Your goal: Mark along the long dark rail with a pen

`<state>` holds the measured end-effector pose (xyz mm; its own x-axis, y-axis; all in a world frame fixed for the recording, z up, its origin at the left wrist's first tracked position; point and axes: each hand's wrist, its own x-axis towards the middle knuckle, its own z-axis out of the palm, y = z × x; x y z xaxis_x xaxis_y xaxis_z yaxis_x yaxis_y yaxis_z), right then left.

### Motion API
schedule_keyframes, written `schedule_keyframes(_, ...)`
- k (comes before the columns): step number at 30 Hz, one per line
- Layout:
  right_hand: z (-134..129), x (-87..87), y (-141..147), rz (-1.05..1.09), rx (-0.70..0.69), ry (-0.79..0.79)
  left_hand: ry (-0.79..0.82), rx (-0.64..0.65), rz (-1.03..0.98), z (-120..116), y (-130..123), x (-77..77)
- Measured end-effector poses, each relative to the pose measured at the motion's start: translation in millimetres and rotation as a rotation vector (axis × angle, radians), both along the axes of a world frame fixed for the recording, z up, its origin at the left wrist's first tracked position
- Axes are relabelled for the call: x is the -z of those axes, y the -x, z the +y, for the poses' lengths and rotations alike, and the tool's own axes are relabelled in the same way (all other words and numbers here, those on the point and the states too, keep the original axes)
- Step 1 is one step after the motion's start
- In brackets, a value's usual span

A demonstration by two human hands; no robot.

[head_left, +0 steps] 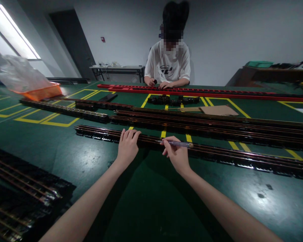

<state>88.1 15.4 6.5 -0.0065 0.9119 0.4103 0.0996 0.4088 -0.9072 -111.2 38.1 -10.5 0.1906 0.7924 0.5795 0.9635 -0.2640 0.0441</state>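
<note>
A long black strip assembly with thin copper-coloured rods [232, 156] runs across the green table in front of me. My left hand [128, 144] rests over its left part, fingers bent down onto the strip; whether they grip it is hidden. Between the fingers of my right hand [176, 153] is a pen-like tool [180, 144], its thin tip pointing left above the same strip. The two hands are a short distance apart.
More black strips [217, 129] lie behind, with others [22, 174] at the left. A cardboard piece [219, 110], a red rail [217, 94] and an orange basket [40, 93] with plastic bags are farther back. A person [168, 64] sits across the green table [151, 208].
</note>
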Motion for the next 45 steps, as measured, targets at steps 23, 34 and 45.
schedule_keyframes(23, 4.3, 8.9, -3.7, -0.052, -0.056, -0.028, 0.079, 0.101, 0.010, 1.5, 2.2, -0.6)
schedule_keyframes(34, 2.3, 4.3, -0.9, -0.021, -0.033, 0.002, 0.027, 0.066, 0.052, 1.9, -2.4, 4.0)
schedule_keyframes(45, 2.6, 3.7, 0.8, -0.010, -0.016, -0.023, -0.006, 0.071, 0.057, 0.4, -2.8, 1.9)
